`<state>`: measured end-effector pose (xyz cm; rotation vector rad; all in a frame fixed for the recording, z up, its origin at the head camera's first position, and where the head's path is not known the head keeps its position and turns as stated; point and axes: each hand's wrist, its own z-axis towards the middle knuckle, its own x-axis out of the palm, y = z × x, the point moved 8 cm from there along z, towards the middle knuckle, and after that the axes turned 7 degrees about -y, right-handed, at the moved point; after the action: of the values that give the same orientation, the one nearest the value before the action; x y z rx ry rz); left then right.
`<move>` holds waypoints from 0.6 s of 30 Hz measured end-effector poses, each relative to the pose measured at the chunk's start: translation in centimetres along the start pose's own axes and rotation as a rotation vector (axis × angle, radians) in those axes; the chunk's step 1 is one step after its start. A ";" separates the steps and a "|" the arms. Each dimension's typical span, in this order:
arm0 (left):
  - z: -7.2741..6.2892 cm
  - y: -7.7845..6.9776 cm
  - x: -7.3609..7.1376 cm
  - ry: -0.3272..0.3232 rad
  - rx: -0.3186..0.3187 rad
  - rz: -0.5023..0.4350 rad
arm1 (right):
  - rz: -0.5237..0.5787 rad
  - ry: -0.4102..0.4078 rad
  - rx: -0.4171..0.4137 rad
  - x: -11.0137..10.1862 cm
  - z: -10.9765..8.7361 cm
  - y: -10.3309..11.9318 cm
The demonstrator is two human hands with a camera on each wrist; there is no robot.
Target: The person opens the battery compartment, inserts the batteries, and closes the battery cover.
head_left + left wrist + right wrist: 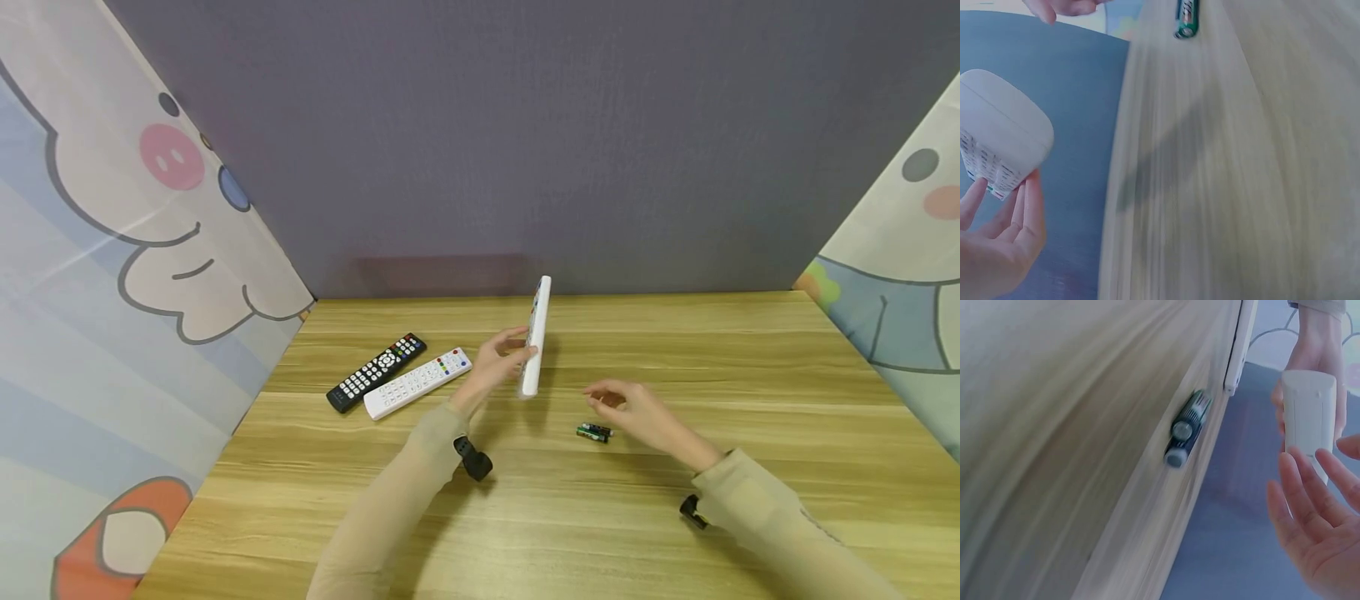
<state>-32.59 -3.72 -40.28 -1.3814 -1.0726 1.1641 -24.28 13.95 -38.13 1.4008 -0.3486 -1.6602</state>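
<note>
A white remote control [537, 337] is held on edge above the table by my left hand [495, 362], its buttons turned toward the left. In the left wrist view the fingers and thumb grip the remote [1007, 119] by its sides. The right wrist view shows the plain back of the remote [1310, 409]. My right hand [630, 407] hovers to the right with relaxed, slightly bent fingers, holding nothing. Just below and left of it, two small green-and-black batteries [594, 432] lie side by side on the table.
On the left of the wooden table [712, 358] lie a black remote [377, 372] and a second white remote [417, 383], side by side at a slant. A grey panel [525, 142] rises behind the table, with cartoon-printed sheets [112, 208] at both sides.
</note>
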 end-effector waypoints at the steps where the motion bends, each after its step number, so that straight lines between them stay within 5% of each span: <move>1: -0.1 -0.1 0.0 0.003 0.004 -0.018 | 0.005 -0.003 -0.003 0.1 0.0 0.2; 18: -2.8 -2.7 0.8 0.025 0.077 -0.233 | 0.085 -0.160 -0.011 -0.1 -0.3 3.1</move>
<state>-29.74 -2.98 -37.55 -1.1741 -1.1264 1.0047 -22.61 12.49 -35.99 1.2312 -0.4830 -1.7061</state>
